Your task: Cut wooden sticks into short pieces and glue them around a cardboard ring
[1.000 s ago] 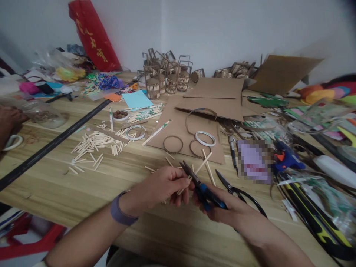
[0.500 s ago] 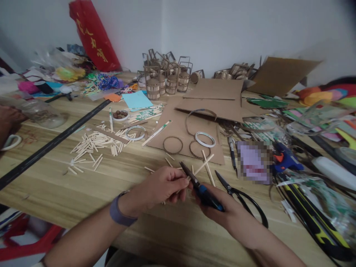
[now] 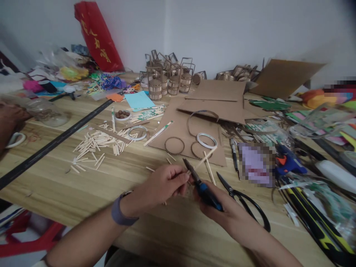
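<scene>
The left hand (image 3: 164,183) has its grip pinched shut on a thin, pale wooden stick (image 3: 210,153), low over the wood-grain surface (image 3: 83,185). The stick meets the dark, pointed blades of the blue-handled cutters (image 3: 201,185), which the right hand (image 3: 222,213) clasps. Black scissors (image 3: 244,202) lie just beside.

A light wooden table (image 3: 55,185) carries scattered cut sticks (image 3: 91,146), cardboard sheets (image 3: 180,126), black scissors (image 3: 244,200) and a long black ruler (image 3: 52,144).

Blue-handled cutters (image 3: 205,191) tilted, dark tips pointing up-left, blades touching a thin pale wooden stick (image 3: 188,173) just over the counter (image 3: 83,185).
</scene>
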